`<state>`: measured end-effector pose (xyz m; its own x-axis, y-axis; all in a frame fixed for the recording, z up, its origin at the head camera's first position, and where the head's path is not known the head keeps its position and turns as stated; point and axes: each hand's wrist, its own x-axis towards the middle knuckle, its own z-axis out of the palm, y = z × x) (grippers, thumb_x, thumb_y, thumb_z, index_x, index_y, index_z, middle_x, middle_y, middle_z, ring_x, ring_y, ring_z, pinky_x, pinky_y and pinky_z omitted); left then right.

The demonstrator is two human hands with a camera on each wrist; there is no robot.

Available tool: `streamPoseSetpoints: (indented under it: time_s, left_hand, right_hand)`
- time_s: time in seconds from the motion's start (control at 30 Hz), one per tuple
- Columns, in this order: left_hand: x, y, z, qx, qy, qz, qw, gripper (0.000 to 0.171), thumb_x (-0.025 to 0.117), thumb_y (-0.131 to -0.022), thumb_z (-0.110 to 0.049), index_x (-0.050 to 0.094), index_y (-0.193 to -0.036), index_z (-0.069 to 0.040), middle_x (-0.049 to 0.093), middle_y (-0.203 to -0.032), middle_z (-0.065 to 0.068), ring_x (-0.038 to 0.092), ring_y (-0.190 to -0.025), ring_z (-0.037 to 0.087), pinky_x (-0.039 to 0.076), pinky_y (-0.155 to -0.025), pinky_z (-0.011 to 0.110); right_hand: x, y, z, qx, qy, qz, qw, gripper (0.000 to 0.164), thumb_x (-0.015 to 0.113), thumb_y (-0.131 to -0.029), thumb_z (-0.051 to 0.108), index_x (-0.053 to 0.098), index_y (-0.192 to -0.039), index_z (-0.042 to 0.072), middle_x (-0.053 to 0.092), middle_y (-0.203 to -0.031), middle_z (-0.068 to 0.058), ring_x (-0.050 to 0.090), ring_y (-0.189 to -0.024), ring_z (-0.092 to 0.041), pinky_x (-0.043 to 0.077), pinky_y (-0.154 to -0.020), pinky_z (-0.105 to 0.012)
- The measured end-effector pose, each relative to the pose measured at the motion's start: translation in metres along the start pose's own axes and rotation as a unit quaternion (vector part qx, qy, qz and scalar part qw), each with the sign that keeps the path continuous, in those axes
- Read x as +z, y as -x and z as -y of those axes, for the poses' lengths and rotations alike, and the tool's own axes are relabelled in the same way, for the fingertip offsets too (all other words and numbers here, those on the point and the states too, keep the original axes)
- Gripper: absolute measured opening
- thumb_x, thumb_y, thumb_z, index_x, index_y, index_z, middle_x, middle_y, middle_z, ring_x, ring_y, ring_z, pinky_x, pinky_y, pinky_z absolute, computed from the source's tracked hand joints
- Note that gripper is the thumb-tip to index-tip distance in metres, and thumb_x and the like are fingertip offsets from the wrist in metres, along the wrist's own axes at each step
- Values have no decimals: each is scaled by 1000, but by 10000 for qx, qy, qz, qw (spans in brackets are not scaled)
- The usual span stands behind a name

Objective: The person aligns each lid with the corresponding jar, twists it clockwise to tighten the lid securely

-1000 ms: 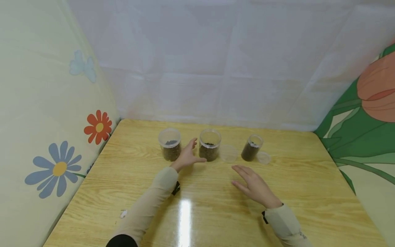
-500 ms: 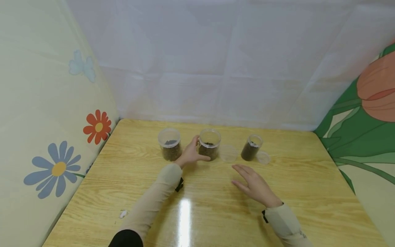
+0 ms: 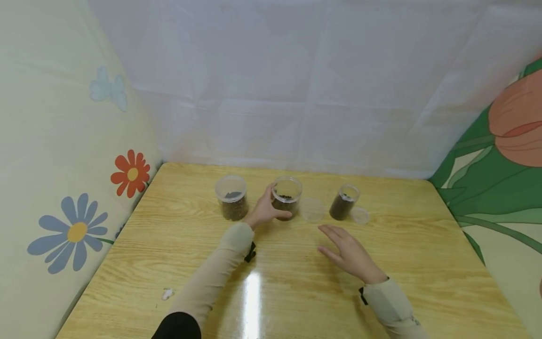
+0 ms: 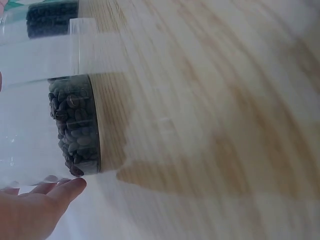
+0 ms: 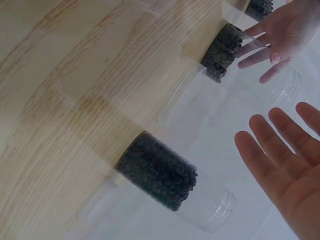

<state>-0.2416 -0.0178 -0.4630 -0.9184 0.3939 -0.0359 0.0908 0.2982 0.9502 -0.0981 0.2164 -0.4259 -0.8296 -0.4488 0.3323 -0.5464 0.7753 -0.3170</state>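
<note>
Three clear jars, partly filled with dark bean-like pieces, stand uncapped in a row on the wooden table. Around the middle jar [image 3: 285,207] my left hand [image 3: 267,209] curls from its left side, thumb across the front and fingers toward the back. The left wrist view shows fingertips [image 4: 72,187] against that jar's wall; its contents look like coffee beans [image 4: 77,125]. My right hand [image 3: 349,254] hovers above the table, fingers straight and holding nothing. Nearest to it is the narrow jar [image 3: 342,207]. Left of my left hand is another wide jar [image 3: 234,207].
A large clear lid [image 3: 313,210] lies right of the middle jar. The small lid [image 3: 360,216] is beside the narrow jar. A white mark [image 3: 167,294] shows on the table [image 3: 127,263] at front left. White sheeting [image 3: 296,94] rises behind.
My left hand has moved right, from the gap between the two wide jars to around the middle jar. My right hand stays in place.
</note>
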Motion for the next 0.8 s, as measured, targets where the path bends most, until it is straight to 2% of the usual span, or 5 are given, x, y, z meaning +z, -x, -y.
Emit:
streamPoseSetpoints:
  time_s: [0.3, 0.6, 0.8]
  left_hand:
    - [0, -2, 3, 194, -134, -109, 9997, 98, 78, -72, -24, 14, -146, -18, 27, -145, 17, 30, -130, 31, 28, -103, 46]
    - [-4, 1, 6, 226, -161, -147, 9995, 98, 78, -72, -21, 14, -145, -22, 26, -145, 16, 30, -130, 31, 25, -104, 47]
    - [-6, 3, 6, 194, -207, -56, 9996, 98, 77, -73, -24, 13, -146, -22, 25, -146, 16, 29, -130, 32, 26, -104, 46]
  right_hand:
    - [-2, -2, -1, -21, 77, -14, 10000, 52, 69, -81, 17, 50, -125, -4, 54, -117, -23, 53, -105, -38, 46, -84, -50]
    - [0, -11, -6, -144, 39, -60, 9999, 53, 70, -79, 15, 50, -124, -5, 55, -117, -24, 54, -103, -38, 47, -82, -49]
    - [1, -25, -8, -125, 52, 243, 9996, 51, 67, -83, 18, 50, -125, -5, 54, -118, -24, 53, -105, -39, 45, -85, -50]
